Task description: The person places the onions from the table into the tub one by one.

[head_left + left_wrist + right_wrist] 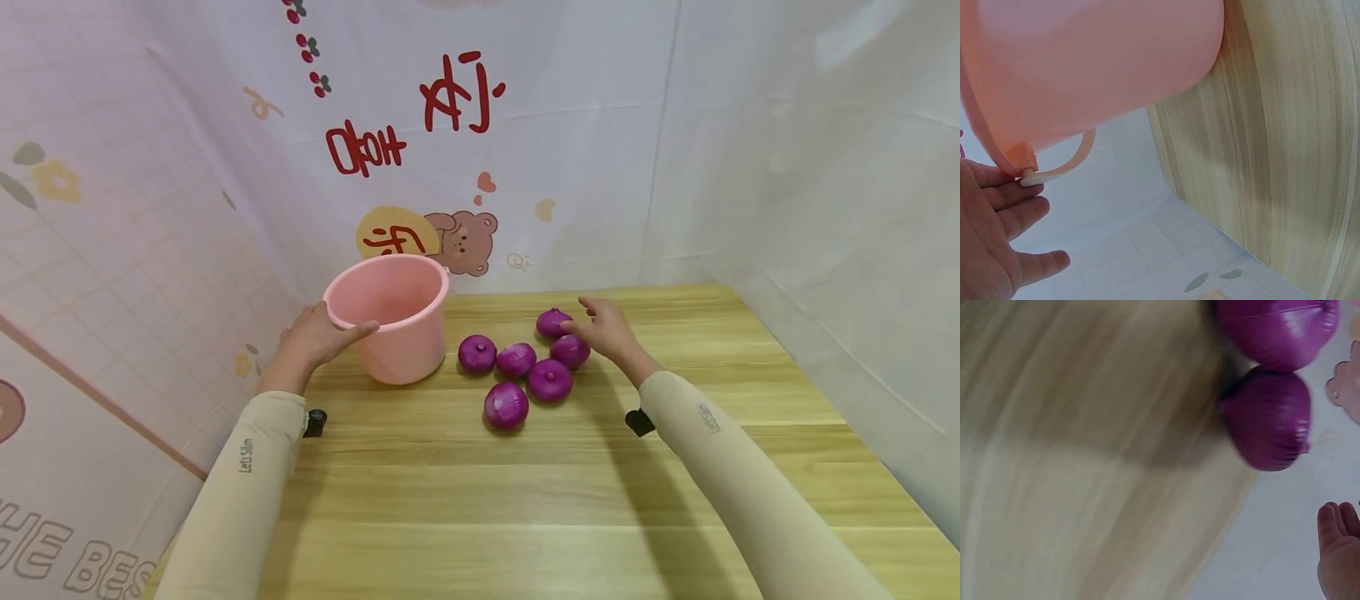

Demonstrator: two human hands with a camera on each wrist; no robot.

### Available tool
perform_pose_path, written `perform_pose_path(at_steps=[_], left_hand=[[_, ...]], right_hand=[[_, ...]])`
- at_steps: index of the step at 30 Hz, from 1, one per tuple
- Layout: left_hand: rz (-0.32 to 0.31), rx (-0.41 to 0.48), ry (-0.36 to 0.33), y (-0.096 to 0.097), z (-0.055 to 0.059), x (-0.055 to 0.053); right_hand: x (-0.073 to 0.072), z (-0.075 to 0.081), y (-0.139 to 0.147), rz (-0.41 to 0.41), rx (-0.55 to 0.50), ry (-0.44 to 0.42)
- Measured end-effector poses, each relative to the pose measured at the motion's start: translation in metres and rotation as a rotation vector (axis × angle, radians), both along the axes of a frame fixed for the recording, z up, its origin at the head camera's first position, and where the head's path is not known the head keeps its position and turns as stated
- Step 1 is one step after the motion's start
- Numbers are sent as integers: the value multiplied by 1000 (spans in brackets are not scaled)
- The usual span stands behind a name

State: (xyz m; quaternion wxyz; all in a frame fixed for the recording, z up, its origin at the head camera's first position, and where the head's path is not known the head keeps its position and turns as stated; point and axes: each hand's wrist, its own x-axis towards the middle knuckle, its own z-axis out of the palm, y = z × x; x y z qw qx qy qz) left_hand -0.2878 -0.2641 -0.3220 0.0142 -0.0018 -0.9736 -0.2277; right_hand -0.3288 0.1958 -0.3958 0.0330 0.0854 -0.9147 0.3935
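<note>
Six purple onions — one pink bucket, one wooden table.

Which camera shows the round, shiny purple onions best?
The head view: all six purple onions appear, though the right hand partly covers at least one. The right wrist view catches just two, one cut off by the top edge; the left wrist view shows none.

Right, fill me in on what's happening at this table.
A person's left hand touches a pink bucket at its rim, while the right hand, holding nothing, hangs by the farther of six purple onions. All six lie on the wooden table, in a loose group between the bucket and the right hand. The bucket stands upright; its bottom is out of sight, so I can't tell whether anything is inside.
</note>
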Motion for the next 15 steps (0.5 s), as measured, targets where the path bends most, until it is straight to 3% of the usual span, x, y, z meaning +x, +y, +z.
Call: perform_pose_path(at_steps=[9,15], left_hand=[[12,5,9,-1,-3,0],[16,5,18,0,-2,0]], right_hand=[[1,-38,15,66,121,-75],[2,-48,11,112,117,-22]])
